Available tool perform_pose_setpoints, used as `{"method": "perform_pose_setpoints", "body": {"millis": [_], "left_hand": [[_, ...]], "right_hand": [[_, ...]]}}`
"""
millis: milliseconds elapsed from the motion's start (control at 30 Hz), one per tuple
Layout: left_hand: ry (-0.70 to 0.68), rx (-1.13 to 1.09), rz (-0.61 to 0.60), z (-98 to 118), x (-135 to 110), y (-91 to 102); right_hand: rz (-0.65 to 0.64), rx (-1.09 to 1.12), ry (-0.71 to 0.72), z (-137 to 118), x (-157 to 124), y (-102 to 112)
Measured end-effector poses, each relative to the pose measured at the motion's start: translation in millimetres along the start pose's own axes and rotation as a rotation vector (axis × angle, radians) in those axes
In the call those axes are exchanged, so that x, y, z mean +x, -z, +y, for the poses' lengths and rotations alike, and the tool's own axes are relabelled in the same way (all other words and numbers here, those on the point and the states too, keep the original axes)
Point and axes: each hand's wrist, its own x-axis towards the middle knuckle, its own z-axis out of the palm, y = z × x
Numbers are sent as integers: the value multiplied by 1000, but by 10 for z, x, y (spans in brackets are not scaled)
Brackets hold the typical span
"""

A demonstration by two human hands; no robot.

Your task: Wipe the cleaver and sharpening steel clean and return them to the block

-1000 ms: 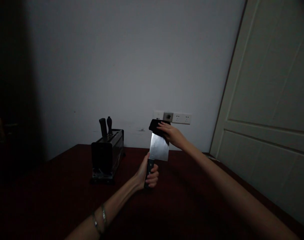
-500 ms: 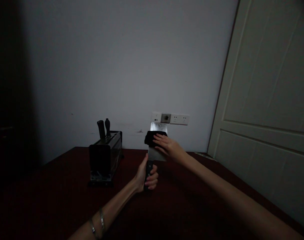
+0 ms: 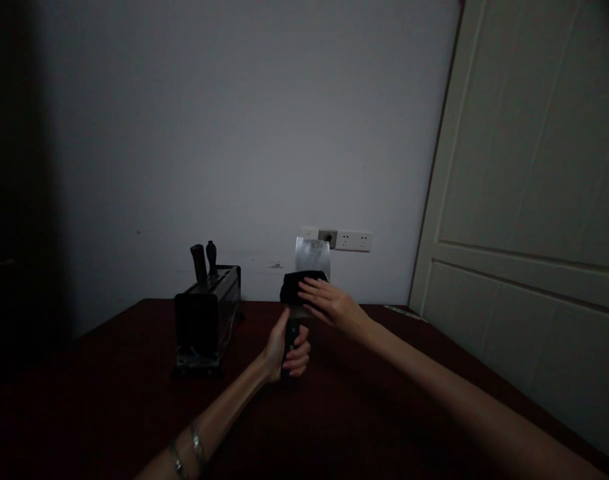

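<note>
My left hand [image 3: 287,347] is closed round the dark handle of a cleaver, held upright over the dark red table [image 3: 109,400]. The cleaver's shiny blade [image 3: 313,255] rises above my hands. My right hand [image 3: 329,305] presses a black cloth [image 3: 297,285] against the lower part of the blade, just above the handle, fingers laid flat over the cloth. Two thin bracelets ring my left wrist.
A black knife block [image 3: 207,320] with two dark handles sticking out stands at the left on the table. A white socket strip [image 3: 349,240] is on the grey wall behind. A pale door [image 3: 529,220] fills the right side. The left is in deep shadow.
My right hand has slid the black cloth down the blade from its top edge to just above the handle, uncovering the upper blade. My left hand kept its grip.
</note>
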Motion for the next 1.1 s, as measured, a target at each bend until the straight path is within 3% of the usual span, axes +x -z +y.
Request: {"method": "perform_pose_setpoints", "body": {"millis": [167, 267, 467, 667, 800, 900, 1100], "left_hand": [[8, 37, -45, 30, -20, -128], [7, 30, -59, 51, -35, -137], [-45, 2, 2, 64, -68, -107], [28, 15, -12, -4, -116, -182], [39, -11, 13, -63, -215, -185], [39, -26, 35, -99, -321, -137], [7, -91, 123, -232, -459, 37]], "right_hand": [[109, -62, -78, 298, 331, 260], [118, -82, -80, 156, 291, 232], [-1, -80, 63, -249, -49, 35], [65, -102, -53, 90, 171, 161], [137, -91, -140, 206, 337, 117], [127, -60, -138, 35, 291, -19], [-17, 33, -103, -568, -23, -250]]}}
